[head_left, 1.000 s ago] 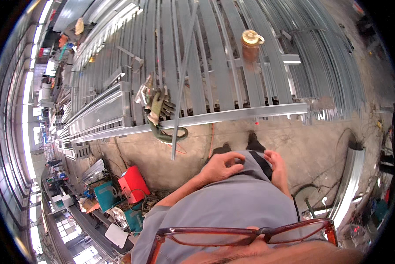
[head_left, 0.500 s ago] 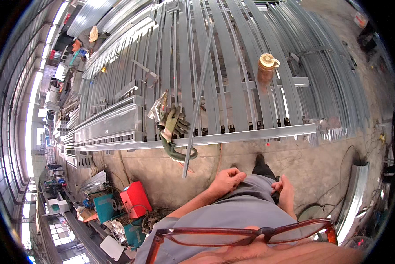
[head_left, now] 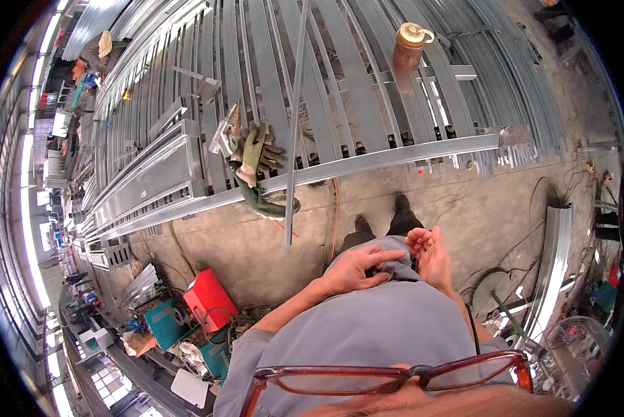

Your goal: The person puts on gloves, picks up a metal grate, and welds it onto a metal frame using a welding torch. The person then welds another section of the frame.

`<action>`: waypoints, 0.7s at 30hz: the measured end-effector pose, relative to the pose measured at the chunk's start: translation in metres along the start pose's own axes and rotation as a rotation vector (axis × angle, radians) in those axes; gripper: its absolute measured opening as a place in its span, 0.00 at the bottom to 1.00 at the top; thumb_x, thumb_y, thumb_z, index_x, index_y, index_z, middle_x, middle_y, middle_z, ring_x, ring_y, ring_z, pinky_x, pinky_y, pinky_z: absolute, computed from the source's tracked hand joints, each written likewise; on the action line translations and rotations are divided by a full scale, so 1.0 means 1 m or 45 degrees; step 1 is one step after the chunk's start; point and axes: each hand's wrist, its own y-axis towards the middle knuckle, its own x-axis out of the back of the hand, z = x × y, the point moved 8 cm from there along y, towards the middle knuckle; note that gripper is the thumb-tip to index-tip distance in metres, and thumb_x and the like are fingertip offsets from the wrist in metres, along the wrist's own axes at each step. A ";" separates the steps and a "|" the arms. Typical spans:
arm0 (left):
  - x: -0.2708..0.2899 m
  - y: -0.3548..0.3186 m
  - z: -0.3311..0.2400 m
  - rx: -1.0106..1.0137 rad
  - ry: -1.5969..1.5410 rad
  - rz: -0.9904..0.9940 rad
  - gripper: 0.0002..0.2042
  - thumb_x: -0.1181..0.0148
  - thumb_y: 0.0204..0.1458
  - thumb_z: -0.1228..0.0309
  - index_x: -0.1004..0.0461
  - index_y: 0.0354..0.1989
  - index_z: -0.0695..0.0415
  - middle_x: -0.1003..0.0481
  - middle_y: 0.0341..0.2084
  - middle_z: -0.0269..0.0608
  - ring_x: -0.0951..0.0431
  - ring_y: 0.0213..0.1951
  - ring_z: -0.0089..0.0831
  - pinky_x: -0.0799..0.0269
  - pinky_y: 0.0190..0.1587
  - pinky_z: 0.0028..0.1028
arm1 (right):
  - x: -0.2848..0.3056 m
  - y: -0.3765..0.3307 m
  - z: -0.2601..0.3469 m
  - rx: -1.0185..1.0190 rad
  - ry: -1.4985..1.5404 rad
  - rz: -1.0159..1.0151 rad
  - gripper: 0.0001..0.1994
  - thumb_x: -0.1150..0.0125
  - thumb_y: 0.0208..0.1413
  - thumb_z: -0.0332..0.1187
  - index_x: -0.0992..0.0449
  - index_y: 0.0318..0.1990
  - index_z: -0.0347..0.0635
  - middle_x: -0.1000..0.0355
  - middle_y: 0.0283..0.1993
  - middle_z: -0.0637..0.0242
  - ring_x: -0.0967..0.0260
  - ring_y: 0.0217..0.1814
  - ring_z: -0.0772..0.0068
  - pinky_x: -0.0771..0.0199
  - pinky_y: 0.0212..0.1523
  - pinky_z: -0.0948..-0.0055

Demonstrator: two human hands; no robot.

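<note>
At the front of my waist, my left hand [head_left: 357,270] is closed on the hem of the grey shirt [head_left: 346,316], which bunches up beside its thumb and fingertips. My right hand [head_left: 433,258] is raised just right of it, palm turned inward, fingers loosely curved and apart with nothing in them. Beyond my hands, a pair of work gloves [head_left: 258,154] lies on the edge of a rack of metal profiles, beside a welding torch [head_left: 260,201] with a dark green curved handle. A loose thin metal bar [head_left: 294,139] slants across the rack and overhangs its near edge.
Long grey steel profiles [head_left: 353,83] cover the rack, with a brown bottle [head_left: 409,50] standing on them. A front rail [head_left: 395,154] borders the rack. At the lower left are a red box [head_left: 210,300] and teal equipment [head_left: 162,325]. Cables and a round base [head_left: 492,292] are at right.
My view has shifted, so the rack sits further up and left. My right hand has risen and its fingers have straightened. My left hand stays at the shirt hem.
</note>
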 end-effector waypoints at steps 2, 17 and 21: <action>-0.006 -0.011 -0.001 -0.037 0.071 0.071 0.37 0.32 0.56 0.81 0.24 0.75 0.33 0.23 0.52 0.41 0.18 0.49 0.41 0.19 0.54 0.37 | 0.000 0.002 -0.017 0.005 -0.029 0.000 0.32 0.57 0.82 0.61 0.19 0.53 0.39 0.20 0.48 0.67 0.26 0.54 0.71 0.30 0.61 0.66; -0.037 -0.034 0.000 -0.326 0.483 0.278 0.29 0.37 0.55 0.72 0.18 0.67 0.33 0.23 0.48 0.42 0.17 0.45 0.47 0.19 0.47 0.44 | -0.034 -0.071 -0.030 0.038 -0.460 0.395 0.19 0.44 0.78 0.44 0.20 0.58 0.37 0.23 0.58 0.68 0.29 0.60 0.73 0.28 0.63 0.69; -0.041 -0.036 0.011 -0.131 0.585 0.371 0.29 0.36 0.54 0.73 0.16 0.66 0.32 0.22 0.47 0.40 0.17 0.44 0.45 0.19 0.46 0.43 | -0.002 -0.123 -0.006 0.113 -0.801 0.348 0.12 0.36 0.71 0.36 0.16 0.48 0.34 0.18 0.48 0.68 0.24 0.49 0.77 0.24 0.50 0.72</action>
